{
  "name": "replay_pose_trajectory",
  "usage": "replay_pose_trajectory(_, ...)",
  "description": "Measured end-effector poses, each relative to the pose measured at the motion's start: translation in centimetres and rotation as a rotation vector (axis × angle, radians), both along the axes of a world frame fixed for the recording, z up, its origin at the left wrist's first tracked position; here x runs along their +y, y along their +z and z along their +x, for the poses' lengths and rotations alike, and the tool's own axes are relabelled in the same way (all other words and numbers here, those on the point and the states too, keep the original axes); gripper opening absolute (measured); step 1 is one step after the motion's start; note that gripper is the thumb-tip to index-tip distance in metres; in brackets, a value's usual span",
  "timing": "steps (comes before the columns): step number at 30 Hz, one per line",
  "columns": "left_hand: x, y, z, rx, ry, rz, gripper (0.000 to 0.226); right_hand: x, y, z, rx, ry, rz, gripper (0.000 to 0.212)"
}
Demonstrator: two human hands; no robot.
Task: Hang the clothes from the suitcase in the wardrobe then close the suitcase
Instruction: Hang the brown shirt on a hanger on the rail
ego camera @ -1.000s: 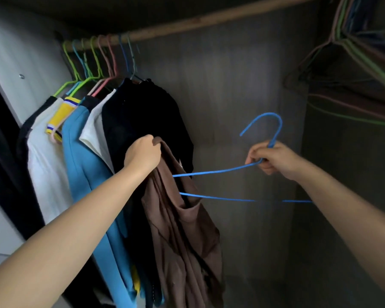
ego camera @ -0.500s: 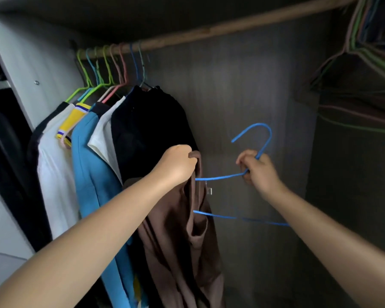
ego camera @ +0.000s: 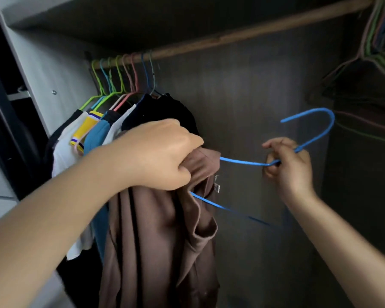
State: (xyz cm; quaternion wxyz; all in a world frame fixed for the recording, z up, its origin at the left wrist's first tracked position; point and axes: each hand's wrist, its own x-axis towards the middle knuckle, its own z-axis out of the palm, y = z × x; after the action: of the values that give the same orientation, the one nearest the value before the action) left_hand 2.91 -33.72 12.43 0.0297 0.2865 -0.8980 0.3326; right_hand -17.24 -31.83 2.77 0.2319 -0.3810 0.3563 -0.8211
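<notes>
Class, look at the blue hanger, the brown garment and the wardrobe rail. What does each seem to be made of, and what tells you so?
Blue hanger: probably wire with a matte blue coating, judging by its thin, even rod. Brown garment: soft woven or knit fabric, matte, falling in loose folds. Wardrobe rail: seemingly wood, brown with a dull, uneven surface.

Bare rod (ego camera: 242, 36) between hanger clusters

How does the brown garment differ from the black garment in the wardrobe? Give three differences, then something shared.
The brown garment is gripped by the left hand; the black garment is untouched. The brown one is only partly on its blue hanger, held by the right hand below the rail; the black one hangs from the rail. Brown is bunched, black drapes. Both are inside the wardrobe.
</notes>
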Motion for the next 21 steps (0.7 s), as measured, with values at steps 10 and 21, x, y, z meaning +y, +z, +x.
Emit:
replay_pose_trajectory(10, -3.5, -3.6, -0.8, -0.029, 0.036, -0.088, 0.024, -0.3, 0.5, -0.4, 0.133, -0.08, 0.161, 0.035)
replay_pose_trajectory(21, -3.8, -8.8, -3.8, 0.155, -0.01, 0.105, 0.035, -2.0, 0.6, 1.1, 0.436, -0.216, 0.39, 0.041)
